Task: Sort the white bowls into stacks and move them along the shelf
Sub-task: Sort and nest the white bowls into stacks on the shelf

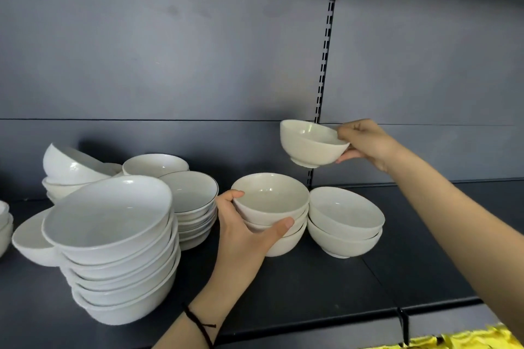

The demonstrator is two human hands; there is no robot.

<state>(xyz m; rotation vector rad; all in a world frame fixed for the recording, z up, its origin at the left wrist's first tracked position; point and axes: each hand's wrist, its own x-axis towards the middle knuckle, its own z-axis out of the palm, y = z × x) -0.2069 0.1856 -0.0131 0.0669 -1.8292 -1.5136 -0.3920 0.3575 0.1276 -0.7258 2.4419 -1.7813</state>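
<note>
Dark grey shelving filled the frame, with a flat back panel [170,51] behind and the shelf [312,286] running across the lower half. Right of centre, the right hand [365,142] pinched a single bowl [309,144] by its rim, fingers curled over the edge and under the wall. It held the bowl in the air, clear of everything below. That bowl sat mouth up, foot ring down, tipped a little toward the left of the frame.

Below it, at centre, the left hand [241,229] gripped a stack of three bowls [272,207] standing on the shelf, thumb on the near wall and fingers round the far-left side. A two-bowl stack [344,221] stood just beside it on the right, leaning slightly. At lower left a tall stack [119,249] of wider bowls tilted toward the viewer, with a dark-rimmed stack [192,198] behind it.

The bowls looked like glazed ceramic: stiff, smooth, probably slippery, heavy once stacked and liable to chip if knocked. Being round, they had no long axis; only the mouth direction mattered. A rim pinch suits one bowl, but a stack is better cupped low and kept upright.
</note>
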